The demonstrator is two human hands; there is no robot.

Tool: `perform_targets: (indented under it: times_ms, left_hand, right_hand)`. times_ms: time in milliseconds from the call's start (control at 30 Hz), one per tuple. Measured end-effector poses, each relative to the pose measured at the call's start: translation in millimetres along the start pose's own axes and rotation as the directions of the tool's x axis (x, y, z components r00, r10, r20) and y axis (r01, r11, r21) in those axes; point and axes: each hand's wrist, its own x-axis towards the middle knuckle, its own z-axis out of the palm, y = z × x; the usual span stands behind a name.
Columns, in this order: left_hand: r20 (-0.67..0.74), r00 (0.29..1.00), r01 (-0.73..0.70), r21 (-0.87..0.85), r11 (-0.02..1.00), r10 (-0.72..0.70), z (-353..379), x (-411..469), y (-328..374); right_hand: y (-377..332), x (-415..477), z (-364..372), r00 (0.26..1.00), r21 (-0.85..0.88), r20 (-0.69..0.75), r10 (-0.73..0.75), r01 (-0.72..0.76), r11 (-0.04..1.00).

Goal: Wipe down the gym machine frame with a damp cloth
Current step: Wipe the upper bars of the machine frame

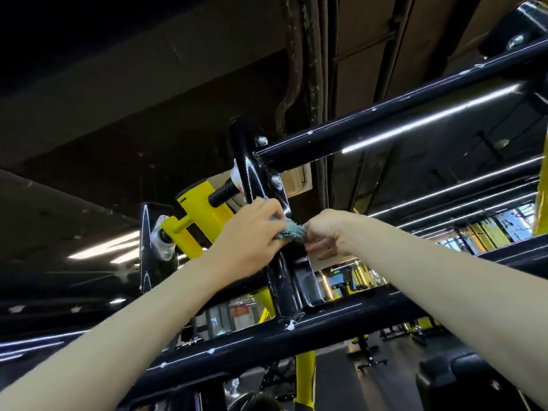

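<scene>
Cloth [292,232]: one, grey-blue, nubby terry, bunched into a wad. It sits high on the frame, pressed against the black upright plate [281,280] that joins the two cross tubes, between my two hands.

Left hand [252,229]: fingers curled over the cloth's left side, holding it onto the plate. Right hand [326,236]: fingers curled in tight at the cloth's right edge, pinching it from that side. Both forearms are bare and reach up from the bottom of the view.

Frame: glossy black painted steel, round section, with chipped paint and white specks along the edges. I count two long tubes: upper tube [385,114] running up to the right, lower tube [267,336] crossing under my arms. The plate is flat with welded seams.

Left of the plate: one yellow arm [201,215], boxy and smooth, with one black ribbed cylinder [222,195] between it and the plate. Two zinc bolt heads [261,140] at the upper joint, a third [515,41] at far top right.
</scene>
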Motion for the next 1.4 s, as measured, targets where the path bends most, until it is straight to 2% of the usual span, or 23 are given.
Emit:
perform_targets:
  times_ms: [67, 167, 200, 333, 433, 500, 567, 600, 633, 667, 733, 800, 833, 900, 967, 1100, 1233, 1333, 1400]
  left_hand:
    - [-0.004, 0.999, -0.054, 0.019, 0.998, 0.054, 3, 0, -3]
    - [-0.077, 0.980, 0.179, -0.051, 0.983, -0.182, 3, 1, 7]
    - [-0.094, 0.971, 0.213, -0.061, 0.975, -0.218, 4, -3, 17]
    - [-0.071, 0.995, 0.072, -0.015, 0.997, -0.073, 11, -25, 52]
    - [0.022, 0.990, 0.141, -0.039, 0.989, -0.141, 10, -32, 62]
    - [0.091, 0.987, 0.143, -0.071, 0.987, -0.136, 9, -36, 71]
    - [0.212, 0.964, 0.214, -0.248, 0.945, -0.162, 1, -41, 74]
    - [0.289, 0.936, 0.312, -0.409, 0.858, -0.202, -4, -44, 71]
    - [0.353, 0.901, 0.420, -0.572, 0.705, -0.251, -9, -48, 65]
    - [0.396, 0.859, 0.511, -0.693, 0.508, -0.324, -14, -52, 58]
    - [0.501, 0.731, 0.602, -0.793, 0.091, -0.464, -23, -65, 43]
    - [0.623, 0.609, 0.583, -0.772, -0.256, -0.491, -31, -80, 29]
    - [0.655, 0.584, 0.544, -0.754, -0.369, -0.479, -33, -87, 22]
    - [0.672, 0.587, 0.440, -0.733, -0.519, -0.452, -42, -99, 12]
    - [0.674, 0.583, 0.352, -0.713, -0.606, -0.454, -53, -110, 4]
    - [0.689, 0.504, 0.303, -0.705, -0.641, -0.520, -75, -138, -2]
    - [0.716, 0.380, 0.223, -0.686, -0.693, -0.586, -96, -179, -10]
    - [0.752, 0.289, 0.239, -0.656, -0.716, -0.592, -106, -212, -14]
    - [0.767, 0.258, 0.249, -0.640, -0.727, -0.587, -115, -227, -13]
  right_hand:
    - [6, -2, -4, 0.999, -0.021, -0.016, 0.044, -0.045, 0.999]
    - [12, -8, -6, 0.998, -0.064, -0.037, 0.059, -0.062, 0.996]
    - [13, -10, -6, 0.997, -0.065, -0.046, 0.064, -0.067, 0.996]
    - [13, -18, -3, 0.989, -0.108, -0.075, 0.126, -0.134, 0.985]
    - [13, -27, -2, 0.980, -0.142, -0.156, 0.120, -0.143, 0.979]
    - [11, -36, 0, 0.979, -0.152, -0.189, 0.083, -0.112, 0.982]
    - [5, -47, 4, 0.979, -0.130, -0.194, 0.062, -0.088, 0.988]
    - [0, -53, 7, 0.979, -0.111, -0.200, 0.052, -0.075, 0.991]
    - [-5, -58, 10, 0.977, -0.086, -0.212, 0.037, -0.056, 0.995]
    - [-10, -63, 14, 0.973, -0.066, -0.229, 0.012, -0.027, 0.997]
    - [-19, -71, 21, 0.971, -0.036, -0.234, -0.048, 0.041, 0.999]
    - [-26, -80, 29, 0.977, -0.007, -0.192, -0.098, 0.098, 0.995]
    - [-28, -84, 36, 0.981, 0.004, -0.157, -0.116, 0.119, 0.993]
    - [-32, -93, 53, 0.988, 0.031, -0.064, -0.140, 0.143, 0.989]
    - [-39, -102, 73, 0.989, 0.035, 0.068, -0.135, 0.133, 0.991]
    - [-50, -119, 117, 0.956, -0.059, 0.275, -0.106, 0.126, 0.990]
    - [-47, -124, 169, 0.946, -0.037, 0.317, -0.066, 0.082, 0.996]
    - [-43, -125, 201, 0.944, 0.005, 0.328, -0.013, 0.012, 1.000]
    - [-42, -125, 217, 0.949, -0.006, 0.315, -0.016, 0.019, 1.000]
